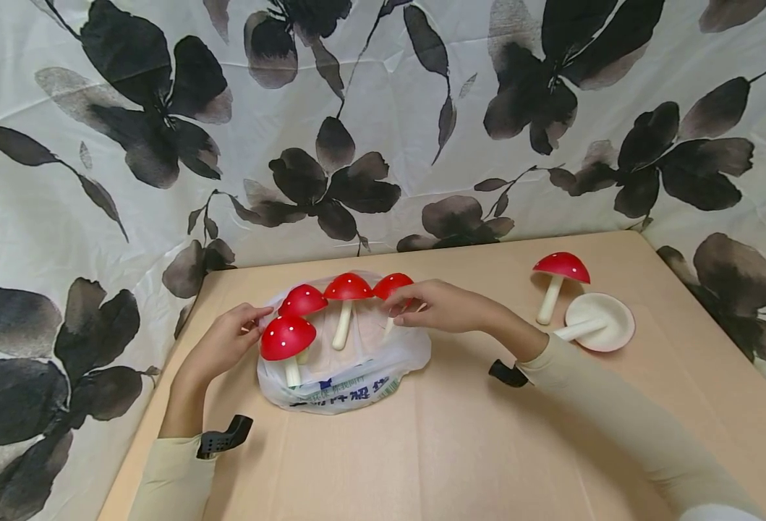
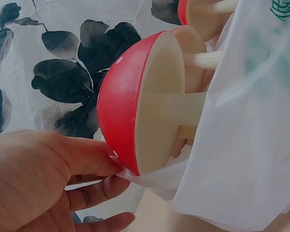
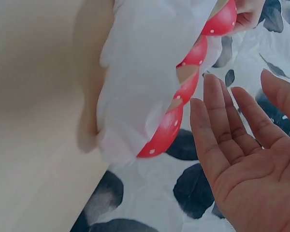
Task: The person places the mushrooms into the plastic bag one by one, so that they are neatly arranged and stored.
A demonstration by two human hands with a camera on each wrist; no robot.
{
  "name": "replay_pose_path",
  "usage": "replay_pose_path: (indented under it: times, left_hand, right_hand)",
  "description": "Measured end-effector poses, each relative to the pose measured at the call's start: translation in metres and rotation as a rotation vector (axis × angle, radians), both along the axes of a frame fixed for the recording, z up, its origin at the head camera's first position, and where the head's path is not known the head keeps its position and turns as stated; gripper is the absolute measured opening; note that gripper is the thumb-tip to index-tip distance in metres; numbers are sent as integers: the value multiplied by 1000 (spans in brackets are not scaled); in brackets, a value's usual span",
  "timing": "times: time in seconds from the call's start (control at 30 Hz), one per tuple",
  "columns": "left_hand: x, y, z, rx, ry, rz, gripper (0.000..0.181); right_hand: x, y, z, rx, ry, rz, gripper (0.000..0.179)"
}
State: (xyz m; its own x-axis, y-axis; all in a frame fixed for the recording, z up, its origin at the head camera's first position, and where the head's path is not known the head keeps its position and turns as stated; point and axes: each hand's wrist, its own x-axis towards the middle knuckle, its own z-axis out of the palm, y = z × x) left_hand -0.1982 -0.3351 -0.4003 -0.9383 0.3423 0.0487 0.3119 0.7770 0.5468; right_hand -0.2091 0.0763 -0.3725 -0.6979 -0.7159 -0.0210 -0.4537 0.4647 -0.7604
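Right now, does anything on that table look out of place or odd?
In the head view, one mushroom at the right of the table looks odd: its pale underside shows, while the other mushrooms show red cap tops. Nothing looks spilled or broken.

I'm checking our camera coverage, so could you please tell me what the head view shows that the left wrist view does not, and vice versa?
Only the head view: the right grip, a loose red-topped mushroom, an upturned mushroom beside it, and both sleeves.

Only the left wrist view: the pale underside of the bagged mushroom nearest the left grip; the head view sees it from above.

Both: the left grip, the plastic bag, red mushrooms in it, the table and the flower-print cloth.
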Motion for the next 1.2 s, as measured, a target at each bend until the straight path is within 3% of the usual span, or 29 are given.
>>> replay_pose_path:
  times: [0.53,0.87,1.2]
  left_hand:
    - [1,2,2,14,-14,7,39]
    - [-1,1,1,17,-12,3,39]
    - [0,2,2,13,-20,7,40]
  right_hand:
    - [0,63,2,-37,-92,-92,42]
    - [4,107,0,-16,-73,-137,41]
    - [20,153,-4,42,-60,-220,42]
